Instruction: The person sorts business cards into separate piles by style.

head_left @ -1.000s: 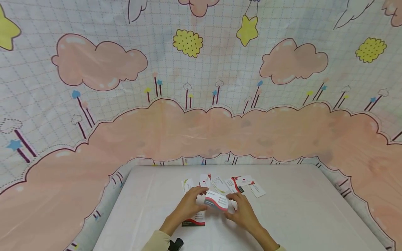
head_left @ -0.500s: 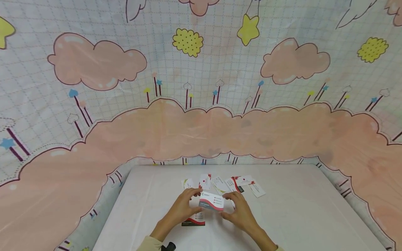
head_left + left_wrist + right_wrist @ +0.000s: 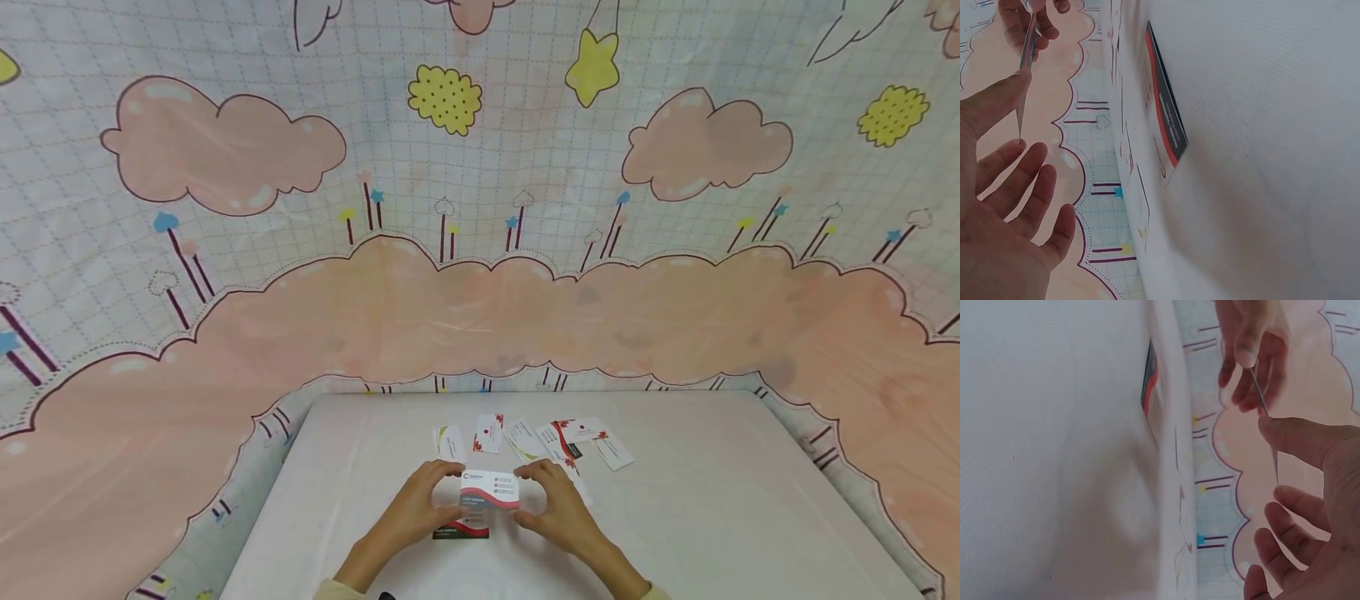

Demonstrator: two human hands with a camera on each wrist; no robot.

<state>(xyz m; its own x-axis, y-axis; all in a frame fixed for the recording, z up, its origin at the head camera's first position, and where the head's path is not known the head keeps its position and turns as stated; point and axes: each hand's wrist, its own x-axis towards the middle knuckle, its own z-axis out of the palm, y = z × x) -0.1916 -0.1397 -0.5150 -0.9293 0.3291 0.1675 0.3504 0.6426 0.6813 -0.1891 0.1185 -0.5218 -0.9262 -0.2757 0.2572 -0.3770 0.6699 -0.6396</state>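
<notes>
Between my two hands is a white business card [image 3: 489,492] with a red and grey wave, raised over the table and facing me almost level. My left hand [image 3: 412,505] pinches its left end between thumb and index fingertip; the other fingers [image 3: 1029,209] are spread in the left wrist view. At the right end, thumb and fingertip of my right hand [image 3: 561,510] pinch it too. Both wrist views show the card edge-on as a thin strip. Below it on the table lies a similar business card [image 3: 461,534] with a black band, partly hidden by the held card and left thumb.
Several business cards lie scattered farther back: a green-edged one [image 3: 450,443], a red-flowered one [image 3: 488,433], and an overlapping group [image 3: 558,439] to the right. One card [image 3: 577,482] lies partly behind my right hand. A patterned cloth [image 3: 480,317] rises behind the white table [image 3: 712,500].
Both hands have moved left and slightly down with the card. The card has turned from a tilt to nearly level. A card behind my right hand shows more now.
</notes>
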